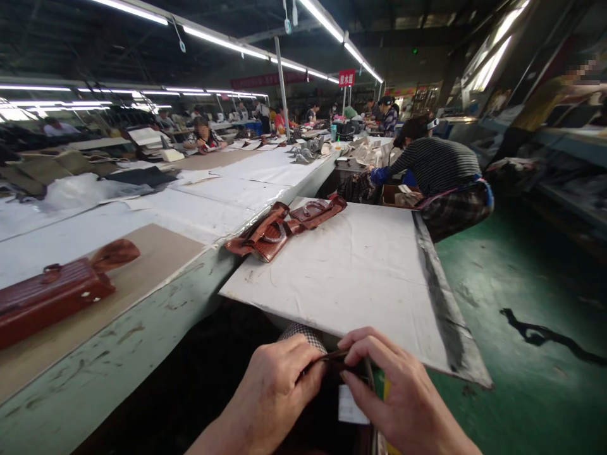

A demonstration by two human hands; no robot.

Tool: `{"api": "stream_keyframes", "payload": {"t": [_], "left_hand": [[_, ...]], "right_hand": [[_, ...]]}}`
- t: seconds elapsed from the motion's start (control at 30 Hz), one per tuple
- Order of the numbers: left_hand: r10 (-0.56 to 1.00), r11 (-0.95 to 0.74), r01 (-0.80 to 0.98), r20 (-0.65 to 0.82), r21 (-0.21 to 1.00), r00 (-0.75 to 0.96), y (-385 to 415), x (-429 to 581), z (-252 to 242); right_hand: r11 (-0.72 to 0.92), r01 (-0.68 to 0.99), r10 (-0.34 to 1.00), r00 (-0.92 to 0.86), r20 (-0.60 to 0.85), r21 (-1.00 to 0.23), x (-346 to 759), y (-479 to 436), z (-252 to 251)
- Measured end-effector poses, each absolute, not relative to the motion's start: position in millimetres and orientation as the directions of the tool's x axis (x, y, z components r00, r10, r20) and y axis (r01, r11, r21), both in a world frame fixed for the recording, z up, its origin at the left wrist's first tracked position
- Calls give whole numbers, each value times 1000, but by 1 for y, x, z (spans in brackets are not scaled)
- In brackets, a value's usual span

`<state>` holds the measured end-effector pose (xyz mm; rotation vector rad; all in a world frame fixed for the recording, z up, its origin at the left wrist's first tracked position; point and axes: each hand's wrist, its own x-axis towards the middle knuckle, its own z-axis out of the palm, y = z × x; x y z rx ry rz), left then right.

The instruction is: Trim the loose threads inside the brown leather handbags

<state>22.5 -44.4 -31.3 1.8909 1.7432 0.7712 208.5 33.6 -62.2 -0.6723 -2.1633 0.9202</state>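
Observation:
At the bottom centre, my left hand pinches a dark brown bag edge between thumb and fingers. My right hand grips the same edge from the other side, its fingers bent over the rim. Below lies the bag's dark inside, where a white label shows; most of the bag is hidden by my hands and shadow. Beyond my hands, reddish-brown crocodile-patterned bag pieces with handles lie on a white-covered board. A reddish-brown bag rests on its side at the left.
A long worktable with a pale green edge runs along the left. A person in a striped top bends beyond the board. Black strip-like material lies on the green floor. Other workers sit farther back.

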Motion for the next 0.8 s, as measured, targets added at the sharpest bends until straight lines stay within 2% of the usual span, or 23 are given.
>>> {"api": "stream_keyframes", "payload": {"t": [0.13, 0.27, 0.37, 0.53, 0.67, 0.73, 0.8], "left_hand": [[996, -75, 754, 83, 653, 27, -45, 22, -32], [994, -13, 811, 97, 585, -53, -48, 17, -30], [989, -8, 830, 127, 558, -76, -53, 11, -26], [989, 31, 894, 115, 447, -92, -63, 7, -25], [986, 142, 921, 33, 364, -165, -61, 7, -29], [981, 169, 893, 17, 417, -193, -59, 7, -26], [983, 156, 835, 3, 527, -185, -56, 6, -21]], "right_hand": [[489, 266, 783, -554, 283, -831, 211, 23, -69], [264, 298, 868, -487, 92, -917, 210, 8, -72], [136, 162, 812, -583, 17, -977, 207, 13, -65], [-93, -102, 617, -787, 23, -990, 199, 49, -64], [-236, -166, 561, -828, 5, -958, 191, 58, -84], [-240, -148, 566, -824, -15, -960, 189, 52, -89], [-220, -123, 575, -817, -27, -968, 188, 43, -86]]}}
